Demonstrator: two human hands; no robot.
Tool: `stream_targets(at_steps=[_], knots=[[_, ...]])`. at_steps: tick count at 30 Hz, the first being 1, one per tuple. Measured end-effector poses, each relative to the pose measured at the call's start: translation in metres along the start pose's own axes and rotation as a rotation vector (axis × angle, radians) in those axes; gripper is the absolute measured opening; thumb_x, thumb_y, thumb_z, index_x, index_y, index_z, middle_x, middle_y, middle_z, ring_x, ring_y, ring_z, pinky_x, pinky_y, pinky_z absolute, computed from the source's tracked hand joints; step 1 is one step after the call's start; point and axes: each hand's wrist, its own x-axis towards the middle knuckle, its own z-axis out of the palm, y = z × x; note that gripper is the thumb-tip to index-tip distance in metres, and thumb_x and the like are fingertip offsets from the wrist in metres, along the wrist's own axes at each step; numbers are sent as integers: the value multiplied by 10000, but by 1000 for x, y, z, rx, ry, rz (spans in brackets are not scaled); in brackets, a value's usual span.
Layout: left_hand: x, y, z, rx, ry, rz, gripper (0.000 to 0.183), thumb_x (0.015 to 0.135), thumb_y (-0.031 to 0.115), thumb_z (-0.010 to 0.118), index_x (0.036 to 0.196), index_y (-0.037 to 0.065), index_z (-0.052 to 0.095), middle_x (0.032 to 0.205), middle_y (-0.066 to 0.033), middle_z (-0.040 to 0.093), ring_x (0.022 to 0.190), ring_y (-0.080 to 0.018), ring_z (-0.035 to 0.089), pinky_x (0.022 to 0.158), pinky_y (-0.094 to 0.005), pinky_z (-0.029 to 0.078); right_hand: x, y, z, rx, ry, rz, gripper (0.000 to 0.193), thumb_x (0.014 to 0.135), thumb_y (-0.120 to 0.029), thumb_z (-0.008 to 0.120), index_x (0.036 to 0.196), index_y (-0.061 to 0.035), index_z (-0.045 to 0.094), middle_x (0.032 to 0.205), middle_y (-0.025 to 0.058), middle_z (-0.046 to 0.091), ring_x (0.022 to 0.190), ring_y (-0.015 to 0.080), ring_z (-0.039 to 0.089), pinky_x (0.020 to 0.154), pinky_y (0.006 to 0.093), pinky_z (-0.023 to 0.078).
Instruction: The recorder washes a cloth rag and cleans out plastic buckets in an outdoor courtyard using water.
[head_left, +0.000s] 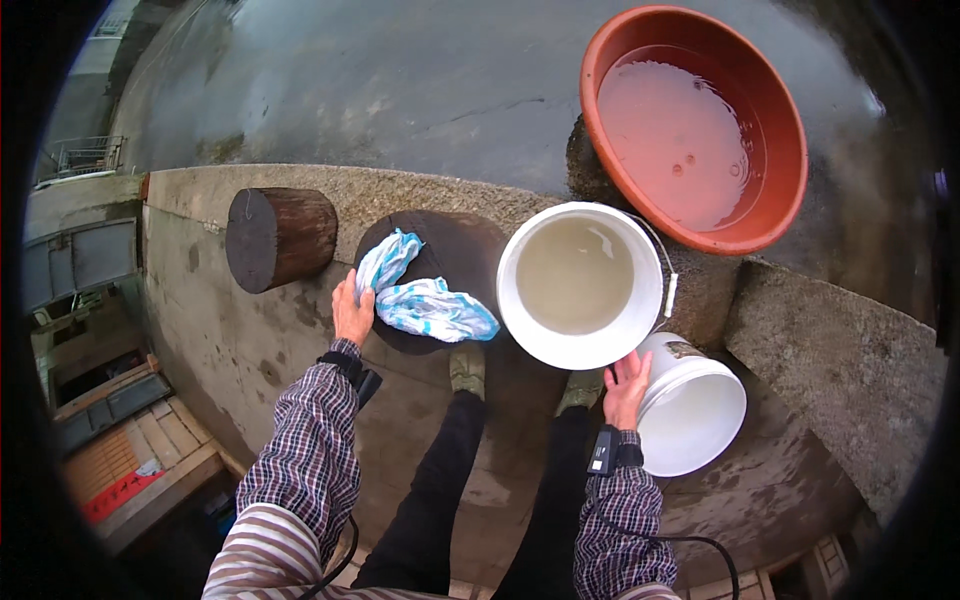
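Note:
A blue-and-white cloth (432, 308) lies crumpled in two lobes on top of a dark, round wooden stump (415, 262). At the cloth's left edge is my left hand (353, 310), fingers stretched forward and thumb against the fabric. My right hand (627, 392) is open, palm up with fingers apart, just below the near rim of an upright white bucket (577, 352) holding cloudy water. Close to that hand's right side, a second white bucket (692, 415) lies tipped on its side, mouth facing me. Whether my fingertips touch either bucket cannot be made out.
A large red-brown basin (790, 170) of water stands at the far right, on or beside a concrete ledge (840, 340). A shorter log stump (285, 238) sits left of the cloth. Wet concrete paving (380, 100) stretches beyond. My feet are below the stump and bucket.

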Motion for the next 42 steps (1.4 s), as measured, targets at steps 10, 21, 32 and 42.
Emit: stream_targets(at_steps=[10, 21, 32, 42], knots=[[8, 5, -10, -88, -126, -113, 548, 757, 200, 536, 1251, 38, 363, 1184, -233, 414, 1099, -358, 397, 930, -394, 322, 27, -44, 11, -12, -14, -53, 647, 775, -527, 508, 1140, -4, 403, 1058, 97, 512, 970, 198, 475, 800, 314, 370], [-20, -8, -9, 36, -103, -87, 567, 766, 220, 527, 1275, 65, 334, 1210, -204, 399, 1111, -330, 396, 941, -361, 319, 30, -61, 7, -107, 75, -78, 437, 764, -435, 575, 997, -71, 509, 925, 33, 523, 868, 145, 488, 759, 311, 359], [-37, -1, -9, -18, -81, -113, 629, 747, 134, 553, 1307, 75, 270, 1247, -217, 352, 1150, -344, 352, 960, -381, 297, -12, -92, 48, -555, -234, -460, 106, 778, -112, 554, 823, -18, 534, 635, 10, 511, 542, 77, 501, 486, 223, 442], [-136, 26, -47, -452, -65, -223, 372, 720, 112, 575, 1068, 1, 506, 1052, -160, 517, 1006, -291, 477, 880, -349, 372, -84, -72, 142, -364, -301, -138, 173, 803, -211, 553, 702, -92, 478, 506, -56, 368, 398, 40, 322, 360, 203, 248]])
